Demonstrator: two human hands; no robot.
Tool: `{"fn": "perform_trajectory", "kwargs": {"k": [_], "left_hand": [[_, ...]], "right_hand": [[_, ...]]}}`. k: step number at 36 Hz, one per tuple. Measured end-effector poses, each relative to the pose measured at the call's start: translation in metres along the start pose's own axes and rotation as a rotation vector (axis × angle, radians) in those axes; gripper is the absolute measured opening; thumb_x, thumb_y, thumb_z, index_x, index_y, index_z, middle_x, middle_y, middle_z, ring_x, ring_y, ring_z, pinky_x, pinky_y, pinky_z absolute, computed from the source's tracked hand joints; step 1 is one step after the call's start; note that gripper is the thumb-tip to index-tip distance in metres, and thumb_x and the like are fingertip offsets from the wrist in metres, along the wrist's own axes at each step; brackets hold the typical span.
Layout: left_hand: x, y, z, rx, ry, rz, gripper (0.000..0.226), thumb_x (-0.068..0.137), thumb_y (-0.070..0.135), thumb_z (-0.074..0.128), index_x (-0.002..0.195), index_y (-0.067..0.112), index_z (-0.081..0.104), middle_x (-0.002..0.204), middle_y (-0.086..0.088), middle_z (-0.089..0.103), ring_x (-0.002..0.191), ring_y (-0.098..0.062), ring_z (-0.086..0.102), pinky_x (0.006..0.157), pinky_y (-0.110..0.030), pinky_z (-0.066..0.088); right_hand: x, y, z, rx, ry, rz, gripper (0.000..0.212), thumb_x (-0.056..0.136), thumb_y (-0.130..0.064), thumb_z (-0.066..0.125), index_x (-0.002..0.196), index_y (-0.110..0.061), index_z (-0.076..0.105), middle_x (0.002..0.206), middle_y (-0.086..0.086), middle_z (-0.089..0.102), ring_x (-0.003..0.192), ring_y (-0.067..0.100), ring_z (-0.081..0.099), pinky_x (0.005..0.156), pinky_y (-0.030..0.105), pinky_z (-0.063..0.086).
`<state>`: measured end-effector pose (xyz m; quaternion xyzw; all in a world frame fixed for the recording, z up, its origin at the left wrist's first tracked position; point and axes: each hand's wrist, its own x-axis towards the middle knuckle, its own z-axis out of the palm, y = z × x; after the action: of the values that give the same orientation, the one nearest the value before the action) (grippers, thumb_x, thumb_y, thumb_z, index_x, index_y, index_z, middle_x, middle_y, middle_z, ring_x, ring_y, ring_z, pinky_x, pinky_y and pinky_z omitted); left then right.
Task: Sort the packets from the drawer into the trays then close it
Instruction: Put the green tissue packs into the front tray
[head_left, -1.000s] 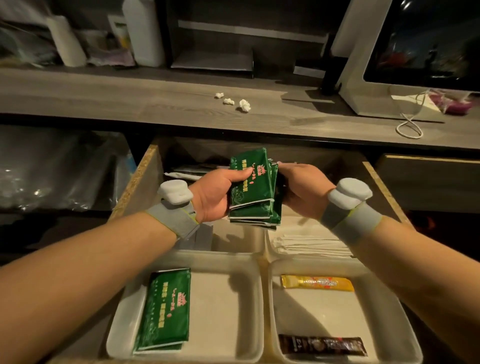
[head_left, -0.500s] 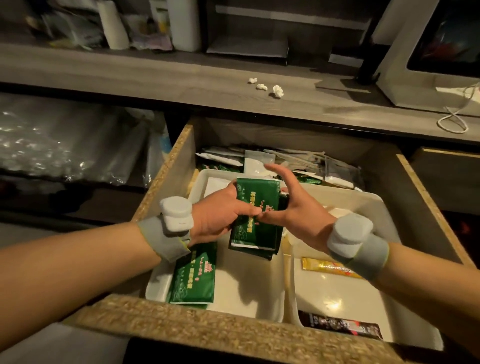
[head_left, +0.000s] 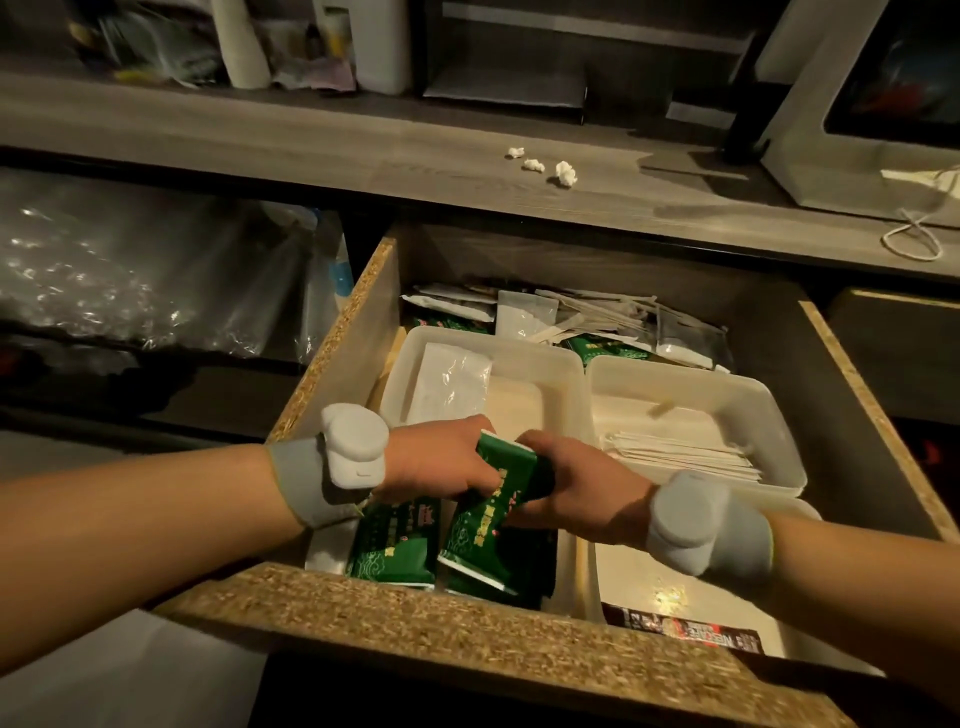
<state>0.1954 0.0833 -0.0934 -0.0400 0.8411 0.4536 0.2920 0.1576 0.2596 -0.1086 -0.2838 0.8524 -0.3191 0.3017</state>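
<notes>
Green packets (head_left: 491, 525) in a stack are clasped from both sides, the left hand (head_left: 436, 465) and the right hand (head_left: 582, 493) each closed on them, low over the near-left tray (head_left: 324, 551) in the open drawer (head_left: 467, 623), beside a lone green packet (head_left: 395, 545) lying flat there; loose packets (head_left: 571, 317) crowd the drawer's back

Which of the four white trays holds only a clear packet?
The far left tray: one clear packet lies in it. The others hold green packets, sticks or sachets.
</notes>
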Motion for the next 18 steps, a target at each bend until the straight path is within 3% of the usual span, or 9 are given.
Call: {"fn": "perform_trajectory", "kwargs": {"k": [2, 4, 8, 13, 16, 18], "left_hand": [[0.0, -0.001, 0.0, 0.059, -0.05, -0.026, 0.029, 0.081, 0.009, 0.061, 0.108, -0.004, 0.062, 0.096, -0.023, 0.068, 0.089, -0.035, 0.067, 0.079, -0.033, 0.055], [0.001, -0.005, 0.0, 0.106, -0.056, -0.072, 0.031, 0.08, 0.012, 0.063, 0.108, -0.001, 0.063, 0.102, -0.024, 0.069, 0.096, -0.037, 0.067, 0.087, -0.045, 0.054], [0.005, -0.008, 0.007, 0.143, -0.005, -0.124, 0.034, 0.079, 0.015, 0.061, 0.111, 0.005, 0.059, 0.09, -0.019, 0.067, 0.077, -0.025, 0.063, 0.068, -0.037, 0.052], [0.01, -0.009, 0.021, 0.386, 0.082, -0.179, 0.047, 0.086, 0.019, 0.062, 0.127, 0.002, 0.047, 0.086, -0.007, 0.059, 0.074, -0.021, 0.056, 0.059, -0.029, 0.042], [0.012, -0.008, 0.026, 0.496, 0.109, -0.212, 0.065, 0.087, 0.026, 0.063, 0.138, 0.001, 0.03, 0.088, -0.004, 0.057, 0.076, -0.02, 0.056, 0.054, -0.025, 0.041], [0.013, -0.006, 0.026, 0.506, 0.12, -0.239, 0.066, 0.087, 0.025, 0.064, 0.137, 0.0, 0.029, 0.089, -0.004, 0.057, 0.077, -0.02, 0.055, 0.053, -0.025, 0.04]], "right_hand": [[0.002, -0.004, -0.001, -0.186, -0.022, -0.042, 0.037, 0.081, -0.026, 0.075, 0.113, -0.017, 0.056, 0.102, -0.002, 0.067, 0.089, 0.012, 0.062, 0.072, 0.016, 0.049], [0.002, -0.007, -0.001, -0.347, -0.008, -0.089, 0.036, 0.085, -0.03, 0.07, 0.115, -0.017, 0.055, 0.105, 0.0, 0.067, 0.088, 0.014, 0.061, 0.07, 0.02, 0.049], [0.005, -0.005, 0.0, -0.596, 0.018, -0.143, 0.044, 0.09, -0.032, 0.062, 0.128, -0.017, 0.045, 0.111, 0.008, 0.067, 0.095, 0.026, 0.065, 0.078, 0.04, 0.056], [0.015, -0.001, 0.006, -0.826, 0.002, -0.215, 0.03, 0.091, -0.034, 0.055, 0.114, -0.014, 0.056, 0.099, 0.01, 0.067, 0.085, 0.03, 0.065, 0.068, 0.038, 0.056], [0.02, 0.001, 0.011, -0.866, -0.01, -0.241, 0.029, 0.09, -0.023, 0.055, 0.116, -0.012, 0.052, 0.095, 0.013, 0.066, 0.081, 0.032, 0.065, 0.066, 0.039, 0.055], [0.022, 0.003, 0.014, -0.871, -0.014, -0.24, 0.028, 0.09, -0.019, 0.055, 0.117, -0.011, 0.049, 0.094, 0.014, 0.066, 0.079, 0.033, 0.064, 0.066, 0.041, 0.055]]}}
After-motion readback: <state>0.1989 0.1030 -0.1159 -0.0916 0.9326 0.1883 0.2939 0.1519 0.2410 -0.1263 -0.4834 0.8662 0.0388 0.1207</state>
